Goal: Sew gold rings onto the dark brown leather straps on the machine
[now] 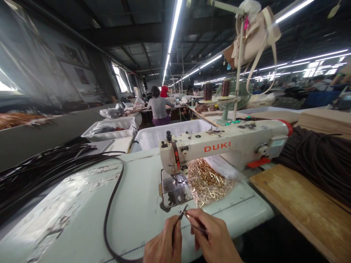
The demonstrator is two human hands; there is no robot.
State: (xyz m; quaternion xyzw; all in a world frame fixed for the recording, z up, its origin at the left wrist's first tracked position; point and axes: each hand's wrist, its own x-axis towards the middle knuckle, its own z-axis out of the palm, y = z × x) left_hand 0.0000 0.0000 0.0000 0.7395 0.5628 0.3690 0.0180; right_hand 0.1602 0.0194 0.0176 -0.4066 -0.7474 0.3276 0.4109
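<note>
A thin dark strap [109, 204] looped across the bench [82, 204], its near end pinched upright in the left hand [163, 246]. The right hand [216, 241], touching it, pinched a small metal piece [186, 214] at the strap's tip, just before the sewing machine [219, 149] and gold chain pile [208, 182].

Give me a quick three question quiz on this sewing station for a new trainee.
1. True or false: both hands pinch the end of the dark strap in front of the sewing machine.
2. What lies in a heap under the machine's arm? A) gold chain links B) buttons C) scissors
3. Fill in: the red word on the machine reads ____.

Key: 1 true, left hand and right hand. 2 A, gold chain links. 3 DUKI.
</note>
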